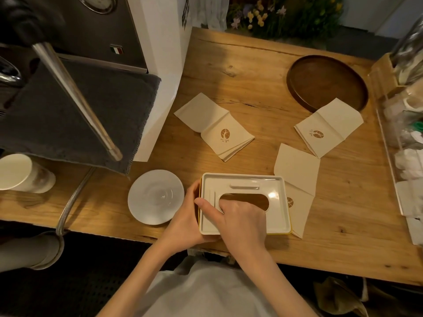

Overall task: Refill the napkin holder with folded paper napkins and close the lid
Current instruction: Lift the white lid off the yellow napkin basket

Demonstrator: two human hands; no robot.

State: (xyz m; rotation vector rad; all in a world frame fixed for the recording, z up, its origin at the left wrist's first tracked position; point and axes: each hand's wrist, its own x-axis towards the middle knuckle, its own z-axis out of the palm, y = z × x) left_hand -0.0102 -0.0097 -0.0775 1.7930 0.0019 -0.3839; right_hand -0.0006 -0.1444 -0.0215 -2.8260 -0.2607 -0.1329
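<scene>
Head view looks down on a white rectangular plastic napkin holder (278, 216) at the near edge of a light wooden table (251, 72), with a thin yellow rim showing under its near and left sides. Its shallow tray-like lid (229, 183) has an oval opening in the middle, dark brown inside. The left hand (185, 216) grips the holder's left side, fingers curled round the edge. The right hand (242, 223) lays its thumb across the lid and hooks its fingers into the opening, so it pinches the lid; the fingertips are hidden inside. Folded beige paper napkins lie around it: one stack (215, 129) farther off to the left, another stack (327, 129) to the far right with a corner overlapping the near rim of a dark brown round wooden tray (327, 83), and one napkin (297, 170) partly tucked under the holder's right side. Each carries a round brown tree logo; the small lettering below it is too fine to read, and the third napkin's logo is half covered. Just left of the holder sits a white ceramic saucer (155, 200). At far left a steel-fronted coffee machine (91, 26) bears a small green, white and red flag badge, with a steel steam wand (75, 99) over a dark grey cloth (45, 124). A white paper cup (20, 172) is cut off at the left edge, and a clear acrylic organiser (400, 156) at the right; its contents are blurred.
</scene>
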